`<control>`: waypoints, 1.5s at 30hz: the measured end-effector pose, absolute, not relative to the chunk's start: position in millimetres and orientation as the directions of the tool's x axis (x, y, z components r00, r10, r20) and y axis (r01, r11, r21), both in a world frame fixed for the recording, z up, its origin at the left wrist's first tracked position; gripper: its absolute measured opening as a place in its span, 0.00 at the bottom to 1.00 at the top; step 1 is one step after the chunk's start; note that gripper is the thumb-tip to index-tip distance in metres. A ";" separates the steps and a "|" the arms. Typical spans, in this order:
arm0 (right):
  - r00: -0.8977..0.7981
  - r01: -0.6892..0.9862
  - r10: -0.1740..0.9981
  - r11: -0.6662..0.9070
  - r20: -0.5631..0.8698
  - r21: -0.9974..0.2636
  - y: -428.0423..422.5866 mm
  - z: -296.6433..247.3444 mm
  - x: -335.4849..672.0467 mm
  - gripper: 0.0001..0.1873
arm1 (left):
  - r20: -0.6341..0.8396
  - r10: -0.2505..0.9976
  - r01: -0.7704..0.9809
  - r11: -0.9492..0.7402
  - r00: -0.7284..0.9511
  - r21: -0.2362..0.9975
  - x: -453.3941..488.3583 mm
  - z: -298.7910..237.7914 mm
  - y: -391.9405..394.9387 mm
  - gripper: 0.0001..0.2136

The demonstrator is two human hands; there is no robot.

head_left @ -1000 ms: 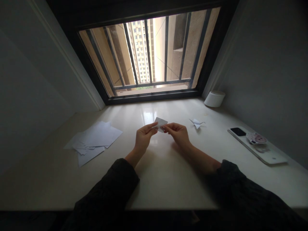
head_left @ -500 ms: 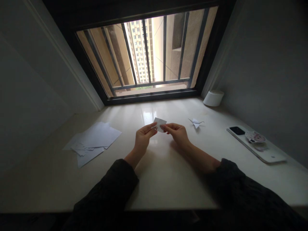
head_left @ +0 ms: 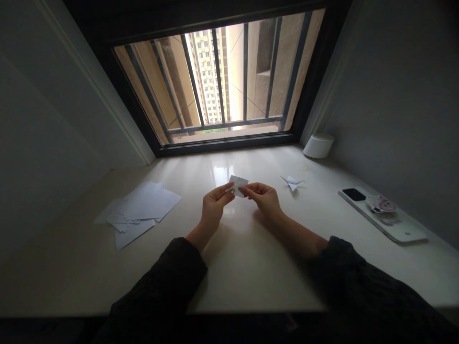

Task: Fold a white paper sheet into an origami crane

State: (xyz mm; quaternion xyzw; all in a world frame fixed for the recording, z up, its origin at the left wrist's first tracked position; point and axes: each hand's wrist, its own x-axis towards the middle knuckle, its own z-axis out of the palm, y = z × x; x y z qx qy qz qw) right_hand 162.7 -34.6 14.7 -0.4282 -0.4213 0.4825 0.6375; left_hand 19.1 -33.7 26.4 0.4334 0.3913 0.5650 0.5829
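Observation:
A small square-looking piece of white paper (head_left: 238, 181) is held up over the middle of the white ledge, one corner pointing away from me. My left hand (head_left: 214, 203) pinches its left edge between thumb and fingers. On the opposite side, my right hand (head_left: 264, 197) grips the right edge with thumb and forefinger. The fingertips cover the paper's lower side corners, and I cannot make out its folds. Right of my right hand, apart from it, a folded white paper crane (head_left: 293, 183) rests on the ledge.
Loose white sheets and smaller pieces (head_left: 143, 205) lie in an overlapping pile at left. A phone (head_left: 387, 220) with a round cartoon grip lies at right. In the back right corner a white cylindrical object (head_left: 319, 145) leans by the wall. A barred window (head_left: 229, 143) closes the far side.

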 end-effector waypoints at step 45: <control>0.205 -0.235 0.949 0.284 0.238 -0.930 -30.6 12.5 167.6 0.19 | -0.062 0.982 -0.107 0.082 0.180 0.991 16.5 29.6 -36.8 0.13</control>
